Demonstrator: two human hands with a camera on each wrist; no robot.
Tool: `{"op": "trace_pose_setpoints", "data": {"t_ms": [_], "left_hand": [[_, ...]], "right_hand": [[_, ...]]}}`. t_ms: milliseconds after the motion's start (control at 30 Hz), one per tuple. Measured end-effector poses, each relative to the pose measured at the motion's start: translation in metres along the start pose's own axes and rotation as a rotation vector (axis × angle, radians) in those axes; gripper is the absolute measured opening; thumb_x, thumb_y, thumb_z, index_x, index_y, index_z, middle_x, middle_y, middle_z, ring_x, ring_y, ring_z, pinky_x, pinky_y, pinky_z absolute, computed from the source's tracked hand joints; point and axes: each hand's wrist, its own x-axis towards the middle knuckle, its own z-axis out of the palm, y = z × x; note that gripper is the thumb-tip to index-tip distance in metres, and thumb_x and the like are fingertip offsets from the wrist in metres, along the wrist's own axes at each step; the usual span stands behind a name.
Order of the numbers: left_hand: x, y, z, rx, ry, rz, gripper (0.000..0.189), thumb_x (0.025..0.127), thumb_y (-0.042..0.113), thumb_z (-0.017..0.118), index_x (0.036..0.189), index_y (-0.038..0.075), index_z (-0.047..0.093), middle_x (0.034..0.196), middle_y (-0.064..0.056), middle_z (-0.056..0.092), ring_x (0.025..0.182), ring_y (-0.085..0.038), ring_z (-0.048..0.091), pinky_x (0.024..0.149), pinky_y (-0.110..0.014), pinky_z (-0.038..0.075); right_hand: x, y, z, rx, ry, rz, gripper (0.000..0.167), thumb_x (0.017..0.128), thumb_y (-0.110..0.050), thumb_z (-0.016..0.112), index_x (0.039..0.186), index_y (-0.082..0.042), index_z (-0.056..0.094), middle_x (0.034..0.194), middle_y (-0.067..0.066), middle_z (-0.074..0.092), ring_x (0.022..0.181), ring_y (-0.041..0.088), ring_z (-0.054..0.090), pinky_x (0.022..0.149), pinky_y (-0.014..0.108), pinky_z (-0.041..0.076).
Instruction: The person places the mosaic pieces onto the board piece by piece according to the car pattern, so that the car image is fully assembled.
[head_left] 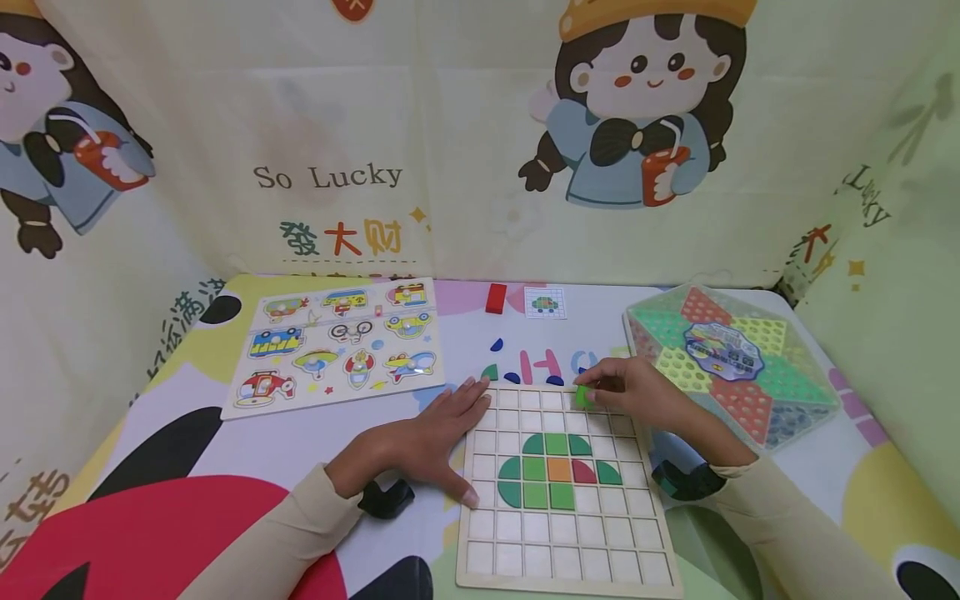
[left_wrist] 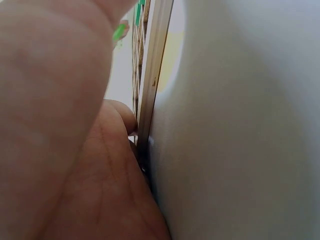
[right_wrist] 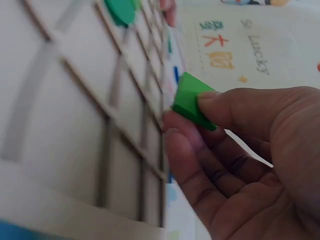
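My right hand (head_left: 637, 392) pinches a small green square tile (right_wrist: 187, 102) between thumb and fingertips. In the head view it is over the far edge of a wooden grid board (head_left: 605, 568). My left hand (head_left: 431, 437) lies along the board's left edge, fingers extended and thumb near the rim. On the grid, light green squares (head_left: 535, 470), dark green rounded pieces (head_left: 509, 482), an orange square (head_left: 559, 470) and a red rounded piece (head_left: 584, 472) sit together as one patch.
Behind the board lie blue rounded pieces (head_left: 497, 344), a dark green piece (head_left: 490, 372), a red block (head_left: 495, 298) and a pattern card (head_left: 544, 303). A vehicle puzzle board (head_left: 337, 346) is at the left. At the right stands a clear hexagonal box (head_left: 731, 358) of coloured pieces.
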Motion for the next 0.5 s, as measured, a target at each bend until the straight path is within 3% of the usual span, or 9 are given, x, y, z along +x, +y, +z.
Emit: {"op": "trace_pose_setpoints", "data": {"t_ms": [300,500], "left_hand": [[0.000,0.000,0.000,-0.007,-0.001,-0.003,0.123,0.070,0.066,0.075,0.157,0.012,0.008,0.163,0.003,-0.010,0.145,-0.013,-0.017,0.116,-0.040,-0.006],[0.000,0.000,-0.001,-0.005,-0.002,-0.004,0.123,0.069,0.067,0.074,0.157,0.013,0.008,0.163,0.003,-0.010,0.145,-0.012,-0.017,0.116,-0.040,-0.006]], "right_hand": [[-0.019,-0.004,0.010,0.031,-0.031,-0.056,0.015,0.090,0.000,0.067,0.103,-0.003,0.073,0.097,0.004,0.069,0.075,0.016,0.059,0.065,0.025,0.053],[-0.028,-0.011,0.018,0.045,-0.071,-0.032,0.016,0.091,-0.002,0.066,0.102,-0.009,0.075,0.096,-0.002,0.069,0.078,0.015,0.059,0.070,0.024,0.053]]}}
